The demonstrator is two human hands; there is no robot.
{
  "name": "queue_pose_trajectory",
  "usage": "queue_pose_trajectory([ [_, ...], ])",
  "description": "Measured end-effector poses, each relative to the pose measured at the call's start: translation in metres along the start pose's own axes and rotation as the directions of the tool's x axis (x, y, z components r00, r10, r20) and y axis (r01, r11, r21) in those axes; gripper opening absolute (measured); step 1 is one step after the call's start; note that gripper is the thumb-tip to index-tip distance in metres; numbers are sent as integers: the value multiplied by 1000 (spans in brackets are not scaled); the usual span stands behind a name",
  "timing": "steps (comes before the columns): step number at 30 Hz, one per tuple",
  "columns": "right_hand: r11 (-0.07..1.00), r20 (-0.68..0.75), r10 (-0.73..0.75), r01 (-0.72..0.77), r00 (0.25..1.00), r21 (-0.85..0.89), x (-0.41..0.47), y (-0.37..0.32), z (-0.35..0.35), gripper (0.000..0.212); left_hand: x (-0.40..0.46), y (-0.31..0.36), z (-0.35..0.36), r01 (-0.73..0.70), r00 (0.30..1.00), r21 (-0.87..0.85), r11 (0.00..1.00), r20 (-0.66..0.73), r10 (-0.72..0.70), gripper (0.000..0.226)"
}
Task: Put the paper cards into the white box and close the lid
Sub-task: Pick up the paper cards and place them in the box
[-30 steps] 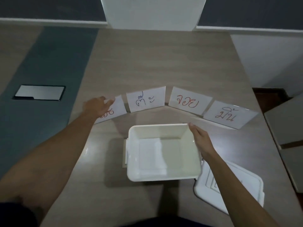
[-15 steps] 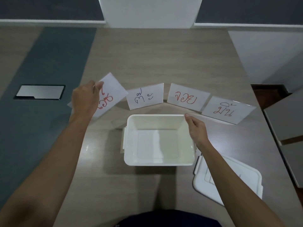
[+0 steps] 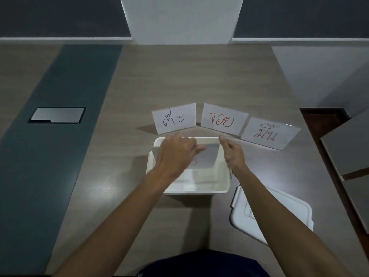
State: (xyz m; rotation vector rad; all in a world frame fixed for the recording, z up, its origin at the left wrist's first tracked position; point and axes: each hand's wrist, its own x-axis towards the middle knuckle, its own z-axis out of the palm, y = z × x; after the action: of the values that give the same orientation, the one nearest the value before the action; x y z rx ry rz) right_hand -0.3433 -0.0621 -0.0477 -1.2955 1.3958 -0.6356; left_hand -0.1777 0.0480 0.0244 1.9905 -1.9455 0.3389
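Observation:
The open white box [image 3: 223, 176] sits on the wooden table in front of me. My left hand [image 3: 175, 154] holds a paper card [image 3: 207, 156] with red writing over the box's inside, partly hiding it. My right hand [image 3: 232, 154] grips the box's far right rim. Three more cards lie in a row just beyond the box: one with blue writing [image 3: 174, 118], one with red writing [image 3: 222, 119] and a third with red writing [image 3: 269, 133]. The white lid [image 3: 279, 222] lies on the table to the right of the box, partly under my right forearm.
A dark strip [image 3: 50, 156] with a metal floor-box plate [image 3: 58, 115] runs along the table's left side. Grey boards [image 3: 347, 148] lie past the table's right edge. A white column [image 3: 181, 19] stands at the far end.
My left hand lifted the leftmost card from the row and carried it right, over the box. My right hand stayed on the box's rim.

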Motion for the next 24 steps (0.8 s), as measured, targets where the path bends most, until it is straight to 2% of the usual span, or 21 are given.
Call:
queue_pose_trajectory([
  [2,1000,-6,-13,13,1000,2,-1,-1,0,39,-17,11,16,-16,983,12,1000,184,14,53],
  [4,999,2,-32,32,999,7,-2,1,0,39,-33,16,28,37,905,-32,999,425,-20,55],
  [5,1000,2,-26,26,1000,3,-3,1,0,39,-40,18,32,102,846,-84,991,532,-42,58],
  [7,1000,-9,-18,17,1000,-10,-2,2,1,41,-50,20,34,286,659,-170,943,749,-65,72],
  [8,1000,-14,-23,23,1000,-19,-1,3,1,42,-52,21,33,346,575,-177,921,816,-59,77],
  [9,999,-13,-27,26,1000,-31,-1,3,1,44,-53,22,33,369,529,-177,913,847,-50,81],
  [13,996,-2,-45,44,999,-80,0,4,0,41,-45,15,34,411,451,-190,892,892,-18,83],
  [14,995,-3,-56,55,998,-88,1,3,0,40,-41,12,34,428,455,-214,878,891,-4,80],
  [15,992,-7,-72,71,997,-101,0,3,0,39,-35,8,33,435,490,-246,866,872,1,74],
  [17,987,-27,-99,95,995,-129,2,2,-1,38,-18,-5,32,431,666,-339,836,745,-41,59],
  [19,985,-59,-105,95,993,-142,6,3,-4,40,5,-23,33,445,837,-463,767,519,-173,39],
  [21,985,-71,-103,92,992,-148,11,4,-5,44,32,-43,35,426,902,-543,724,311,-298,22],
  [22,984,-69,-104,93,992,-151,11,4,-6,45,46,-54,38,404,915,-541,738,239,-325,20],
  [24,982,-64,-110,98,992,-161,16,3,-5,46,76,-80,53,395,918,-455,798,208,-336,27],
])
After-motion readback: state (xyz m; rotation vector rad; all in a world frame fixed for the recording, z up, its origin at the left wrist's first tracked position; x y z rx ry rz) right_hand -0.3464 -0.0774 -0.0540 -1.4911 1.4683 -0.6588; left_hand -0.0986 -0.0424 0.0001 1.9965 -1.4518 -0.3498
